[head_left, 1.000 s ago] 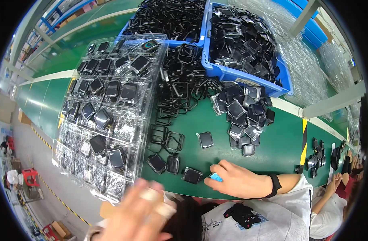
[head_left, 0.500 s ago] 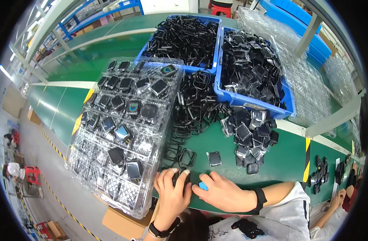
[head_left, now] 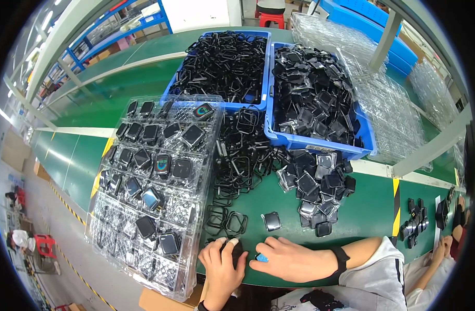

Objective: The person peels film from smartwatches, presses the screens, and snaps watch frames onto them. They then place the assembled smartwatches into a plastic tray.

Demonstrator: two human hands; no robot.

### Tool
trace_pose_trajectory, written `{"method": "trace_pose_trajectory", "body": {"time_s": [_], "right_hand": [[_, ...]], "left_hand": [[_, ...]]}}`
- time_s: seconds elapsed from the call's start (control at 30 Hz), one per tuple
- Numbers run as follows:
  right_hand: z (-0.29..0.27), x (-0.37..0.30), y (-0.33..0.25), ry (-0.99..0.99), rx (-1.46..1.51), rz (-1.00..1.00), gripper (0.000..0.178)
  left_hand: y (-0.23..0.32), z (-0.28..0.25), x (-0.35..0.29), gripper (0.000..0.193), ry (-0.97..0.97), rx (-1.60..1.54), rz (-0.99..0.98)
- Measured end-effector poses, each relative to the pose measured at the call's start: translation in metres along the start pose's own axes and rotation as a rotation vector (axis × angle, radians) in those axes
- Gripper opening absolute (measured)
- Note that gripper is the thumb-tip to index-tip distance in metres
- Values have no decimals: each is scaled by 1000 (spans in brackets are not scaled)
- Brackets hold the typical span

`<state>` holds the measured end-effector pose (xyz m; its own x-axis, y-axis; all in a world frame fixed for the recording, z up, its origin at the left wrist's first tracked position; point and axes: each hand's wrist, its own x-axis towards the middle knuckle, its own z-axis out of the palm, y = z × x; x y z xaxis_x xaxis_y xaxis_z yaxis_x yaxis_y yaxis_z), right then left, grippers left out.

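At the table's front edge my left hand [head_left: 220, 265] is closed around a small dark piece [head_left: 237, 252], mostly hidden by the fingers. White covers show on two of its fingertips. Just to the right, my right hand [head_left: 294, 260] pinches a small bright blue piece [head_left: 261, 257], its kind unclear. Beyond the hands lie thin black square frames [head_left: 236, 223] and one flat black screen piece [head_left: 271, 221] in clear wrap. Left of my left hand, a clear plastic tray [head_left: 183, 249] holds rows of square smartwatch bodies [head_left: 169, 243], a few with lit or bluish faces.
A blue bin [head_left: 269, 70] heaped with black frames stands behind, beside another blue bin [head_left: 320, 150] of wrapped screens. Screen pieces [head_left: 320, 189] are piled before it. Stacked clear trays [head_left: 393, 119] lie at the back right. A co-worker's hands [head_left: 444, 246] show at far right.
The view has shifted, so the bins, tray and table contents sit lower in the picture. Both hands stay close together with the same dark and blue pieces.
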<state>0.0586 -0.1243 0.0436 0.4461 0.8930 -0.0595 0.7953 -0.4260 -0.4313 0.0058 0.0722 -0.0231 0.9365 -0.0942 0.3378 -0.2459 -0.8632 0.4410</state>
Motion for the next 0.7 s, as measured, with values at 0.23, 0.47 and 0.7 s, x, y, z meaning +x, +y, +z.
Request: {"method": "trace_pose_trajectory", "body": {"time_s": [0.23,0.47,0.7], "right_hand": [[-104,61,45,281,-73,-152,29],[-162,239,154,381,-183,-260,34],[-164,242,149,315,-257,-124,38]], "left_hand": [[0,-15,-13,52,127,-159,131],[-5,-102,-35,58,213,-65,281],[-47,-147,-25,43,321,-28,-227]]}}
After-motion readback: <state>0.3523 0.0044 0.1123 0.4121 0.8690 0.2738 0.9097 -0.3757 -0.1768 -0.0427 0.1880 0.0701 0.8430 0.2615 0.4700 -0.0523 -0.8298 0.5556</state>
